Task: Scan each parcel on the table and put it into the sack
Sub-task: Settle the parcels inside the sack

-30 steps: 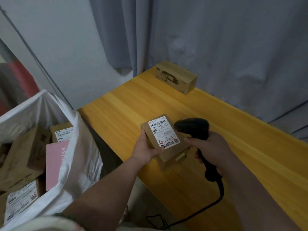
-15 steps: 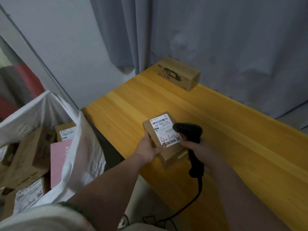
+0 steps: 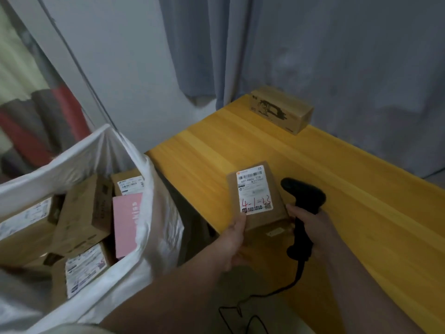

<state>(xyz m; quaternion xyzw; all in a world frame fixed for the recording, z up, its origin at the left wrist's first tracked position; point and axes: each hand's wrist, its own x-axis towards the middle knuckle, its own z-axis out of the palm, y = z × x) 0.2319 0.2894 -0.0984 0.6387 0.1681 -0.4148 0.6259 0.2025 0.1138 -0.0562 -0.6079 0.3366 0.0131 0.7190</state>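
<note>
Your yellow wooden table [image 3: 240,145] runs away to the right, with the open white plastic sack [image 3: 154,237] at its left end holding labelled cardboard boxes and a pink one. A long brown carton [image 3: 281,109] printed in black sits at the far corner. You hold the small brown cardboard parcel [image 3: 234,189] over the table's near-left edge, long axis pointing away from you, labelled face up. Your right hand [image 3: 313,227] is wrapped round the black handheld scanner [image 3: 304,196], just beside the parcel. Your left hand [image 3: 232,242] pinches the parcel's near-left corner, thumb on top. The white label [image 3: 255,189] carries a barcode, blurred print and red handwriting like "4-1-23".
</note>
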